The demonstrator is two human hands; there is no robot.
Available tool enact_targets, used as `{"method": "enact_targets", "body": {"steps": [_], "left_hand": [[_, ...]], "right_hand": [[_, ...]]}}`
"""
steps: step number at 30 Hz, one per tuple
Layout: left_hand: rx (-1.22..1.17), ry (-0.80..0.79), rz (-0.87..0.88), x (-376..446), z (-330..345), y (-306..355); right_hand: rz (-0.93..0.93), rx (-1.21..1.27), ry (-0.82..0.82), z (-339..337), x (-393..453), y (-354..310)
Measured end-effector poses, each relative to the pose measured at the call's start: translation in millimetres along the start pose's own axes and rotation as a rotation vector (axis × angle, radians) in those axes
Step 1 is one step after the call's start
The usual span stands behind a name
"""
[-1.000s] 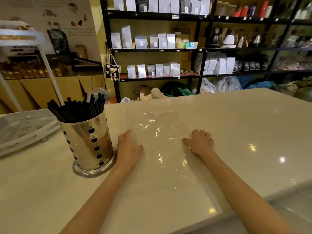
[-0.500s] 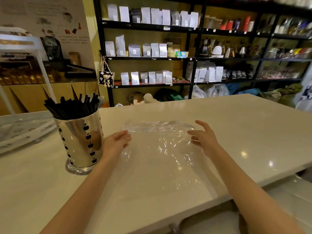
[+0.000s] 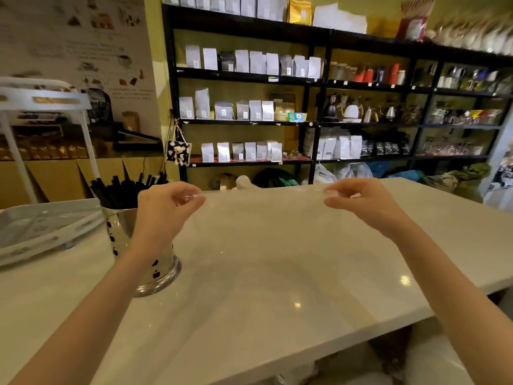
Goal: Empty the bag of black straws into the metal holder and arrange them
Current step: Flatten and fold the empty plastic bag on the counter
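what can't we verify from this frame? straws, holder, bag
- Metal holder, head view: the left hand and forearm cover most of its wall, so its full pattern is hidden.
- Black straws: only the tops show; count and evenness unreadable.
- Clear bag, pinched by the left hand and right hand: nearly invisible against the counter; lower edge untraceable, emptiness uncertain.
- Shelf items at top right: motion-blurred.
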State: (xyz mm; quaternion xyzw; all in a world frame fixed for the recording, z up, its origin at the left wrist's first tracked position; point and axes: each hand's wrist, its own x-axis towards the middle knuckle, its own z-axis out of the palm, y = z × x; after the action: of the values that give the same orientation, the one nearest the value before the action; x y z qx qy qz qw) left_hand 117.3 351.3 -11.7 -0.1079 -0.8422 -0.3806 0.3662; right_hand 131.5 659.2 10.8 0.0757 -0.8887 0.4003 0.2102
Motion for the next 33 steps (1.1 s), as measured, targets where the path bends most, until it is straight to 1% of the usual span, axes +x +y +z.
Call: {"method": "enact_targets", "body": {"steps": [2,4,6,7,9,11,12,14,16,19,21,23,24,25,28,33], "left_hand": [[0.042,0.044,0.08,3,-7,6],[0.055,0.044,0.113,4,-12,12],[0.029,-0.021,0.141,5,-13,20],[0.001,-0.059,0.16,6,-13,25],[-0.056,-0.105,0.197,6,-12,36],[-0.124,-0.087,0.215,6,-10,45],[-0.165,-0.06,0.218,6,-10,48],[-0.238,-0.012,0.157,4,-10,46],[-0.308,-0.033,0.018,2,-11,40],[-0.489,-0.204,-0.201,1,-6,24],[-0.684,-0.389,-0.318,-2,-3,16],[-0.796,-0.593,-0.347,-10,2,13],[-0.828,-0.658,-0.344,-14,5,15],[-0.86,-0.678,-0.35,-17,8,17],[-0.941,-0.603,-0.401,-19,16,21],[-0.989,-0.457,-0.493,-22,19,21]], "right_hand": [[-0.065,-0.178,0.061,-2,2,-2],[-0.119,-0.406,0.122,-3,3,-2],[-0.189,-0.591,0.115,2,0,-9],[-0.232,-0.62,0.076,6,-1,-15],[-0.301,-0.527,-0.021,18,-5,-32],[-0.337,-0.385,-0.077,28,-9,-48],[-0.357,-0.347,-0.077,30,-10,-53],[-0.358,-0.225,-0.035,27,-11,-58],[-0.288,0.024,0.018,17,-11,-57],[-0.161,0.345,0.067,3,-12,-48],[-0.072,0.484,0.078,2,-14,-42],[0.025,0.58,0.087,6,-17,-37],[0.067,0.602,0.083,9,-19,-35],[0.102,0.615,0.073,13,-21,-33],[0.184,0.643,0.047,20,-27,-28],[0.22,0.656,0.111,26,-41,-18]]}}
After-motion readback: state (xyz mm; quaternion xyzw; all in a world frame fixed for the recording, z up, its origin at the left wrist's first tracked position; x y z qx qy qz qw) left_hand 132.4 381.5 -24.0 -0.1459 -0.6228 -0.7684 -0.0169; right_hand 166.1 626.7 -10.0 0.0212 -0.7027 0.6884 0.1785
